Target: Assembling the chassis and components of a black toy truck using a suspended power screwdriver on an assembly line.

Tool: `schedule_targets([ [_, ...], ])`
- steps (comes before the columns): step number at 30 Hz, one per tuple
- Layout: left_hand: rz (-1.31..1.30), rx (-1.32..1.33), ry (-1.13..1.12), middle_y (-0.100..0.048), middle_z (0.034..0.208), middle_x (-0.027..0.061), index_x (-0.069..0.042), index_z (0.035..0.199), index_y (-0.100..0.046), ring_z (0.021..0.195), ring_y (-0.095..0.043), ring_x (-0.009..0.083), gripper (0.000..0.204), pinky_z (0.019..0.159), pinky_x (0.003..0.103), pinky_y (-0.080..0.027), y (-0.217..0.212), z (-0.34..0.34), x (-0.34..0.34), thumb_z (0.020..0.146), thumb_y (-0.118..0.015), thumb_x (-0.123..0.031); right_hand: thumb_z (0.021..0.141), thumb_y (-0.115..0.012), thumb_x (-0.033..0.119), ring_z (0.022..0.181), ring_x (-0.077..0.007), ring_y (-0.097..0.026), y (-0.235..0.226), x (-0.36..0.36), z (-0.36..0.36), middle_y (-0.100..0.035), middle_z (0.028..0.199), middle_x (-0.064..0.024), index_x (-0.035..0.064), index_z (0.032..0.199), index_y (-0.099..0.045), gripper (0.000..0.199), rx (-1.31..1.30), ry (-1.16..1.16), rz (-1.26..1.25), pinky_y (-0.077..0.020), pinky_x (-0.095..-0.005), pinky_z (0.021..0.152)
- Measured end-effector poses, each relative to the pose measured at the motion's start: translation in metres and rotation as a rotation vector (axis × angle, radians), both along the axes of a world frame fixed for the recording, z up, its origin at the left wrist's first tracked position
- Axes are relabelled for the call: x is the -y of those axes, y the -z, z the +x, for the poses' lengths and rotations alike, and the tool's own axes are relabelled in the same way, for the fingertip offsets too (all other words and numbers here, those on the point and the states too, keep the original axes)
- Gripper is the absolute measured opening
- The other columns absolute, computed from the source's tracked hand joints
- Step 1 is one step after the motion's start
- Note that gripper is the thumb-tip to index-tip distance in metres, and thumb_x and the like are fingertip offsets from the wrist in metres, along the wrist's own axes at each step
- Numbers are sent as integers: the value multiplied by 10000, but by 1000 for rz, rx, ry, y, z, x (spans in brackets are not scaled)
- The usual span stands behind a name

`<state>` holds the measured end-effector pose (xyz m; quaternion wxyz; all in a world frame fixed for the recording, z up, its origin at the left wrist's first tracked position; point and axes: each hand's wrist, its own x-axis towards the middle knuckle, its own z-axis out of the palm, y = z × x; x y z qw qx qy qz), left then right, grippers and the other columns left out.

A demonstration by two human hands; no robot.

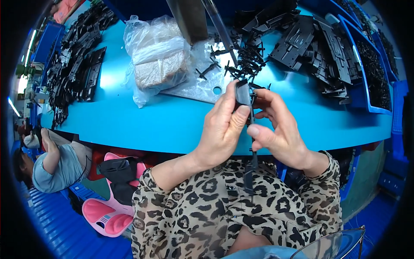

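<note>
A long, narrow black plastic part (243, 93) is held upright over the table's near edge, its lower end hanging in front of my leopard-print shirt. My left hand (222, 131) grips it from the left, thumb pressed on its face. On the other side, my right hand (279, 127) has its thumb and curled fingers against the part's right edge. Whether those fingers also pinch a smaller piece cannot be made out. Just beyond my hands lies a heap of small black cross-shaped pieces (250, 60), partly on a metal plate (196, 91).
A plastic-wrapped block (159, 64) sits left of the metal upright (187, 19). Black moulded parts pile up at left (79, 56) and right (297, 43) of the blue table (129, 125). A blue bin (366, 82) of black pieces stands far right. Another person (60, 166) is at left, near a pink chair (110, 211).
</note>
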<state>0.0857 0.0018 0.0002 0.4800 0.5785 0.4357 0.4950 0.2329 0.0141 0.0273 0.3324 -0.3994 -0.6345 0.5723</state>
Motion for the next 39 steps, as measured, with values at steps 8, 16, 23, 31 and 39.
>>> schedule_targets([
  [8, 348, -398, -105, -504, 947, 151, 34, 1178, -388, 773, -546, 231, 453, 651, 293, -452, -2, 11, -1, 752, -543, 8, 777, -589, 153, 745, -64, -503, 11, -10, 3, -501, 894, -78, -37, 1009, -408, 351, -319, 262, -311, -440, -166, 615],
  [16, -256, 310, -266, -450, 664, 11, -2, 910, -423, 489, -430, 32, 234, 387, 166, -380, 13, 1, 1, 754, -592, -41, 821, -522, 148, 641, -15, -504, 13, -5, 4, -529, 842, -29, 8, 1016, -423, 259, -652, 272, -594, -446, -141, 562],
  [23, -571, 575, -35, -502, 645, 17, -1, 894, -484, 464, -452, 62, 212, 407, 203, -415, 11, -14, -3, 796, -548, -177, 845, -486, 221, 608, -9, -502, 15, -9, -2, -532, 779, -12, 28, 1049, -425, 288, -713, 177, -648, -467, -151, 546],
  [31, -615, 628, -102, -583, 769, 43, 12, 890, -558, 612, -544, 80, 176, 546, 218, -467, 4, -19, -5, 818, -519, -144, 844, -487, 253, 608, 2, -484, 32, -12, -3, -519, 743, 19, 20, 1086, -447, 338, -639, 142, -674, -443, -134, 545],
  [39, -559, 424, -72, -575, 704, 34, 34, 792, -579, 597, -528, 73, 180, 522, 208, -450, 7, -22, -4, 805, -548, -143, 821, -490, 162, 643, -7, -474, 21, -15, -5, -545, 825, -2, -18, 1045, -492, 288, -361, 256, -479, -420, -144, 599],
])
